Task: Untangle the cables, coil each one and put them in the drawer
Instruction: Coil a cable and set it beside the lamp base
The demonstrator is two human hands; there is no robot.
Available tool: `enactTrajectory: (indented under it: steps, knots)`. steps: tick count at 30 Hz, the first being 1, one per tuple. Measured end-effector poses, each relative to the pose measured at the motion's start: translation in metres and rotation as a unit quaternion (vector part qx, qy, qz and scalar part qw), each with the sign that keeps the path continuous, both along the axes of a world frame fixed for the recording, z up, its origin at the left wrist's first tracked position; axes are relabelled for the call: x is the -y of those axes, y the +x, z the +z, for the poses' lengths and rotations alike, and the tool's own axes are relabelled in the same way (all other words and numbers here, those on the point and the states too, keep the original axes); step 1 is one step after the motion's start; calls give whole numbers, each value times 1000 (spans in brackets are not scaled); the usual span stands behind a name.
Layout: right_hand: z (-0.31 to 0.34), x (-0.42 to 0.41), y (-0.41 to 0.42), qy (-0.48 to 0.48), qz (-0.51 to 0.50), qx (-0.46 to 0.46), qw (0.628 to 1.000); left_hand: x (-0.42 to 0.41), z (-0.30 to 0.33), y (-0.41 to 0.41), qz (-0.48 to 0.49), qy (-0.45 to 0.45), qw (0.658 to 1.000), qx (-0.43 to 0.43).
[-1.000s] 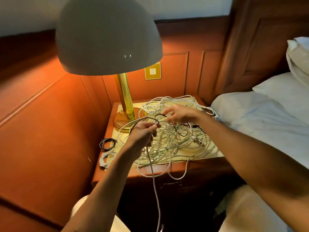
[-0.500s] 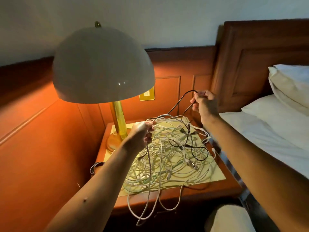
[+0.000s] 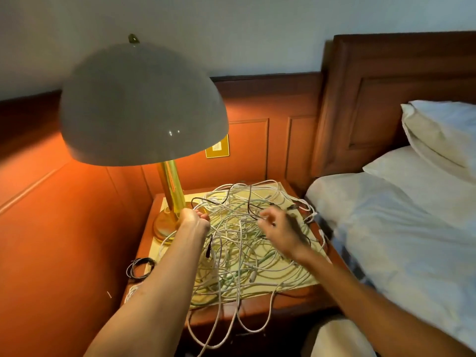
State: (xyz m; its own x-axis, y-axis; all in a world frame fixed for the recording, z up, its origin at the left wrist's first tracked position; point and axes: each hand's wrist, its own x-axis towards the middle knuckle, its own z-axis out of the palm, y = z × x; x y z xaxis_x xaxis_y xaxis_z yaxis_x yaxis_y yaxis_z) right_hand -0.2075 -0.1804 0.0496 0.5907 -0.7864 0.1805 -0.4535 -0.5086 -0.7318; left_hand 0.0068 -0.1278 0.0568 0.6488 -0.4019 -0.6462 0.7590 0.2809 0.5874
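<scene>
From the head view, a black cable (image 3: 224, 203) is pinched in the left hand (image 3: 193, 219), likely held taut so it can be traced out. The right hand (image 3: 279, 229) hovers over the tangle (image 3: 242, 243), fingers loosely curled; any grip cannot be told. White cables lie knotted across the nightstand (image 3: 260, 304), loops spilling over its front.

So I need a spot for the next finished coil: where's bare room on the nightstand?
Little. A bare wood strip along the front edge, crossed by hanging loops. The left edge holds the black coil; the tangle and lamp base crowd the rest.
</scene>
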Motion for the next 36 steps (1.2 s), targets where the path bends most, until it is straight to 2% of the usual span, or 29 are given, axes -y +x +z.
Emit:
enactTrajectory:
  steps: [3, 5, 6, 10, 12, 16, 18, 20, 22, 25, 28, 30, 31, 32, 33, 35, 36]
  knots:
    - [-31, -72, -9, 32, 118, -117, 986, 3, -8, -5, 20, -64, 996, -63]
    - [-53, -99, -10, 14, 129, -194, 972, 1, -9, -8, 26, -114, 989, -92]
    - [-62, -107, -8, 2, 113, -204, 972, -1, -9, -10, 24, -143, 984, -102]
    - [-72, -117, 8, 10, 28, -124, 992, -24, -12, -18, -14, -244, 961, -126]
    - [-70, -114, 20, 31, -3, -81, 996, -37, -15, -22, -67, -257, 957, -116]
    - [-60, -102, 35, 141, 33, 13, 989, -59, -16, -26, -263, -131, 956, -15]
    - [-54, -107, 30, 177, 46, 57, 981, -65, -16, -23, -311, -64, 947, 52]
    - [-46, -114, 19, 271, 93, 93, 954, -68, -17, -19, -319, -21, 941, 108]
    - [-36, -117, 3, 366, 172, 88, 910, -70, -14, -17, -328, 5, 932, 156]
    - [-25, -113, -23, 431, 249, 50, 866, -68, -6, -14, -296, -4, 939, 176]
    - [-22, -107, -43, 512, 260, 99, 812, -67, 1, -2, -228, -19, 964, 138]
    - [-20, -100, -55, 560, 224, 160, 781, -71, -3, 3, -234, 28, 958, 166]
    - [-18, -94, -58, 555, 188, 178, 790, -74, -9, 5, -247, 69, 947, 196]
    - [-17, -86, -58, 517, 150, 171, 825, -77, -16, 4, -261, 116, 928, 238]
    - [-17, -74, -55, 447, 111, 139, 877, -80, -25, 4, -265, 171, 902, 296]
    - [-17, -48, -41, 252, 32, 55, 966, -85, -38, 6, -226, 293, 816, 445]
    - [-16, -36, -31, 158, 7, 27, 987, -86, -40, 6, -188, 343, 764, 513]
